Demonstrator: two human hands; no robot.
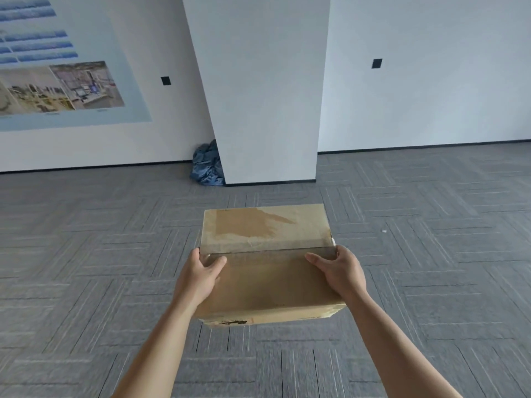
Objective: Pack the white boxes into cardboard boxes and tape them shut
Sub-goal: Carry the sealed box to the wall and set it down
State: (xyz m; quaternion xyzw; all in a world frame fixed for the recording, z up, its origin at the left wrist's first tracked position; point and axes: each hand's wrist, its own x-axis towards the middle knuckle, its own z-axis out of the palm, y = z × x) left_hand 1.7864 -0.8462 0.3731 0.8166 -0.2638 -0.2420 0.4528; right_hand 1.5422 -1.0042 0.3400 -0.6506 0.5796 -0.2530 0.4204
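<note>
Box (267, 271) of cardboard, taped shut, lies squarely between your hands and looks held off the grey carpet (86, 254). Your left hand (198, 278) grasps its left side, your right hand (339, 271) its right (thumbs on top), equally near. The taped seam (267, 251) runs left to right. A white pillar (258, 96) stands ahead.

Matt brown cardboard box (267, 271) under glossy clear tape (267, 251); grey carpet floor (86, 254).

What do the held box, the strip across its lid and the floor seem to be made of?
The box looks like brown cardboard, matte, with a darker, peeled-looking patch on top. The strip seems to be clear glossy plastic tape: it shines and the seam shows through. The floor looks like grey carpet tiles, judging by its striped squares.
</note>
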